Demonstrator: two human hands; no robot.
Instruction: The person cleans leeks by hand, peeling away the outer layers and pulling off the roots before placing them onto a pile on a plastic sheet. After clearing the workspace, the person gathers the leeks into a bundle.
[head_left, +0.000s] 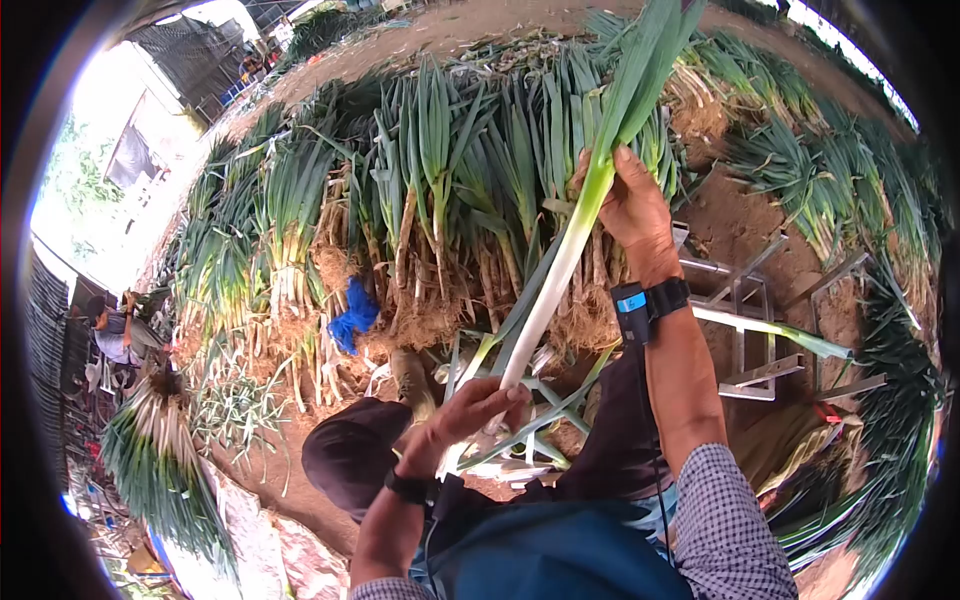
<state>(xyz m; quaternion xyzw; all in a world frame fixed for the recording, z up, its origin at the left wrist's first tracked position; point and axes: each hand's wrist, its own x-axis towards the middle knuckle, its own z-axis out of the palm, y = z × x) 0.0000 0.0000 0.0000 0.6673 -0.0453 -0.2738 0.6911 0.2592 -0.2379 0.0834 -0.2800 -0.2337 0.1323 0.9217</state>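
Note:
A long leek [563, 257] slants across the middle of the view, its white shaft clean and its green leaves reaching past the top edge. My right hand [635, 205] is closed round it where white turns to green. Lower down, my left hand [470, 415] has its fingers wrapped about the white root end, which they partly hide. Below and between my knees lie loose leaves and stripped leek pieces [530, 430]. Behind the held stalk stands a dense row of unpeeled leeks [430, 190] with brown, soil-covered roots.
A metal frame [762, 345] stands at the right, with another leek [770, 325] across it. More leeks [800, 190] are heaped at far right. A bundle of leeks [165, 440] lies at left. A blue cloth [353, 315] hangs by the row. Another person [115, 330] sits far left.

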